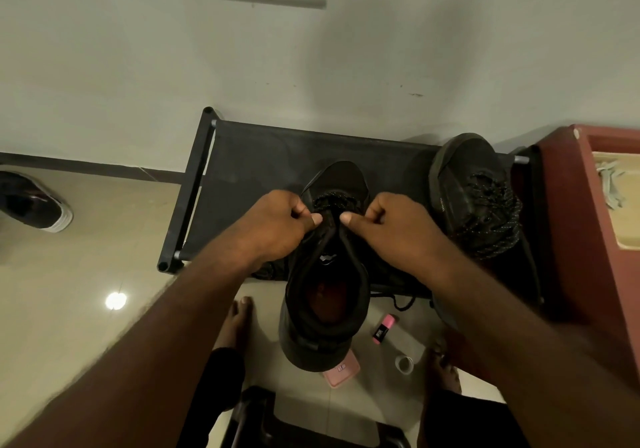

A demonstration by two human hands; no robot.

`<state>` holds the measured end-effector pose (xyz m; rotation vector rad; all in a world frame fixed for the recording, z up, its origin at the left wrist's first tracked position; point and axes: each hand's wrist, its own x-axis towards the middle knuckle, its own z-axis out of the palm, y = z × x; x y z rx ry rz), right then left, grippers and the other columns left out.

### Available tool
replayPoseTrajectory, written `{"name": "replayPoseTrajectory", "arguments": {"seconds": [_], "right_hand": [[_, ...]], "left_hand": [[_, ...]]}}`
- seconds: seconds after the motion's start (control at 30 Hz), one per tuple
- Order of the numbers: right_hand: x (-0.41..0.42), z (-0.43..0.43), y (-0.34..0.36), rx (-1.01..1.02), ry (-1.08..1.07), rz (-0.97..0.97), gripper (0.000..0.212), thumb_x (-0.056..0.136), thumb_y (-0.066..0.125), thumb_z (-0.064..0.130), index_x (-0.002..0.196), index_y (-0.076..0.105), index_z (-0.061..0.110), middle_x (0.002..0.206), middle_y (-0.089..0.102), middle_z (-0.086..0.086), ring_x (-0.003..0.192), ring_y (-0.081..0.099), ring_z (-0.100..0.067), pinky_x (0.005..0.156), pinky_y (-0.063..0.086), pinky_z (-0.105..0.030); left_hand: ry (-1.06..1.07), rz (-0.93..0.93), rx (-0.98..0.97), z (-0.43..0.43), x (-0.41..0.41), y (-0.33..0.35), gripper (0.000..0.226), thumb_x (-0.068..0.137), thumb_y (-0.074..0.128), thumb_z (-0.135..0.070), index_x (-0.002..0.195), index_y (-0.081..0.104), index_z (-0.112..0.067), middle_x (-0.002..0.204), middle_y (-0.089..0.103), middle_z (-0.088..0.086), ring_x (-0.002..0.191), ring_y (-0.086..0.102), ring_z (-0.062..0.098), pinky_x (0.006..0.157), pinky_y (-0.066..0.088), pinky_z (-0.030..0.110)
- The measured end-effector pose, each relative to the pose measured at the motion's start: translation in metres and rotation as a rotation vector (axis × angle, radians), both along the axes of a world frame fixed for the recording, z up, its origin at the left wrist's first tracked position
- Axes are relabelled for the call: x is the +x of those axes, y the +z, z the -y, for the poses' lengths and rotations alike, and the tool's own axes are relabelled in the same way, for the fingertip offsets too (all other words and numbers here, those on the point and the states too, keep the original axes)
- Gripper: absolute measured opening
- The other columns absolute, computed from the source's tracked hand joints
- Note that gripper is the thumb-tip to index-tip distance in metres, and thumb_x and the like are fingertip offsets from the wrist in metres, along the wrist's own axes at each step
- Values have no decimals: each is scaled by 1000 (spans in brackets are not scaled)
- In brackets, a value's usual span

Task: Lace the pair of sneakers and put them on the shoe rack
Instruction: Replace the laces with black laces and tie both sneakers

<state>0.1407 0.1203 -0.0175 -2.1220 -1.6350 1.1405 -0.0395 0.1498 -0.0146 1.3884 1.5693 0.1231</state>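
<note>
A black sneaker [327,295] hangs in the middle of the view, heel toward me, toe over the black shoe rack [256,156]. My left hand [277,226] and my right hand [391,229] pinch its dark speckled lace [334,201] on either side of the tongue. The lace crosses the upper eyelets near the toe; lower eyelets look bare. A loose lace end dangles below the rack's front edge at the right. The second black sneaker [474,191] lies on the rack's right end, laced, with its laces piled loosely.
A red cabinet [588,222] stands right of the rack. On the tiled floor lie a pink highlighter [383,328], a tape roll [404,364], and a pink box [341,371]. Another dark shoe [34,205] lies far left. My bare feet and a dark stool are below.
</note>
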Motion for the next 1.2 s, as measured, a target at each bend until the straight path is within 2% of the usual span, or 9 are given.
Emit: {"name": "replayPoseTrajectory", "arguments": {"seconds": [0.1, 0.23, 0.37, 0.5, 0.67, 0.8, 1.0, 1.13, 1.2], "right_hand": [[8, -5, -4, -25, 28, -72, 28, 94, 67, 37, 79, 63, 14, 71, 63, 1, 65, 59, -10, 61, 45, -27], [18, -9, -5, -156, -19, -263, 21, 97, 65, 26, 85, 65, 9, 84, 70, -12, 80, 69, -25, 76, 60, -40], [18, -9, -3, -286, -158, -447, 12, 101, 55, 10, 90, 60, 7, 83, 62, -10, 61, 56, -14, 54, 52, -27], [15, -10, 2, -237, -114, -246, 15, 98, 60, 21, 88, 65, 11, 69, 55, -2, 53, 46, -9, 42, 34, -19], [14, -6, 8, -63, -18, -205, 18, 97, 63, 26, 87, 69, 13, 85, 71, -10, 75, 65, -15, 67, 48, -27], [18, 1, 5, -113, 21, -148, 19, 103, 54, 23, 93, 64, 11, 77, 68, -5, 52, 58, -4, 49, 46, -17], [16, -9, -1, -118, -119, -167, 23, 97, 62, 23, 80, 67, 8, 69, 63, -4, 57, 52, -8, 57, 38, -23], [13, -11, -4, -62, -18, -71, 29, 98, 63, 28, 84, 68, 3, 61, 57, -5, 46, 49, -2, 49, 37, -15], [13, -10, -5, -49, 7, -79, 31, 99, 60, 26, 85, 66, 0, 65, 61, -12, 41, 46, 0, 43, 34, -10]], "left_hand": [[32, 3, 3, -1, -3, -1, 17, 100, 55, -28, 95, 62, -13, 88, 62, 2, 82, 58, 13, 66, 42, 26], [101, 76, -29, -2, -6, -3, 12, 99, 51, -11, 93, 61, -15, 87, 66, 4, 82, 61, 15, 73, 52, 31], [155, 72, -28, -1, 5, -2, 10, 97, 57, -17, 91, 66, -17, 85, 66, 0, 78, 61, 7, 61, 42, 21], [191, 54, 16, -1, 8, -4, 16, 96, 62, -27, 90, 68, -13, 85, 69, 4, 82, 65, 13, 63, 45, 25], [186, 56, 13, -3, 6, -3, 15, 97, 61, -23, 91, 67, -12, 82, 68, 4, 78, 63, 11, 62, 42, 24], [169, 49, 14, -1, 4, -7, 15, 99, 57, -23, 91, 64, -13, 74, 66, 2, 64, 60, 9, 55, 44, 22], [161, 43, 33, -2, 5, -11, 12, 98, 57, -18, 90, 67, -17, 87, 68, 0, 83, 64, 10, 64, 46, 22], [152, 68, 98, -2, 5, -16, 13, 94, 62, -19, 106, 66, -24, 100, 67, -2, 89, 66, 11, 74, 54, 25], [122, 58, 129, -2, 5, -17, 18, 95, 62, -19, 112, 65, -25, 97, 67, -2, 85, 67, 11, 70, 54, 22]]}}
